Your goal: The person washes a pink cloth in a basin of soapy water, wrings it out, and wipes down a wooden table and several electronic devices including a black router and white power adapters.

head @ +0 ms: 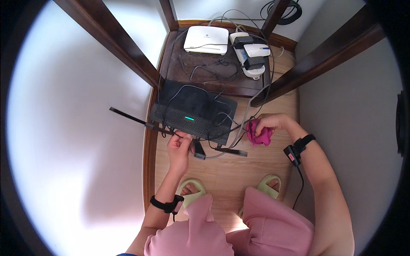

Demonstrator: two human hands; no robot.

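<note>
A black router [195, 110] with a lit cyan strip hangs or rests tilted before the wooden shelf, its antennas spread out. My left hand [181, 144] grips its near edge, where cables and a black antenna meet; the fingertips are partly hidden. In my right hand [270, 123] is a bunched magenta cloth [261, 136], held to the right of the router beside a black cable and a grey cable [246, 112]. Whether those fingers also hold a cable cannot be told.
On the dark wooden shelf [198, 75] lie a white router box [206, 40], a white power strip [241, 56] with plugged-in adapters, and tangled cords. Dark wooden legs [320, 54] rise around it. Walls stand close on both sides. A coiled black cable [291, 14] hangs behind.
</note>
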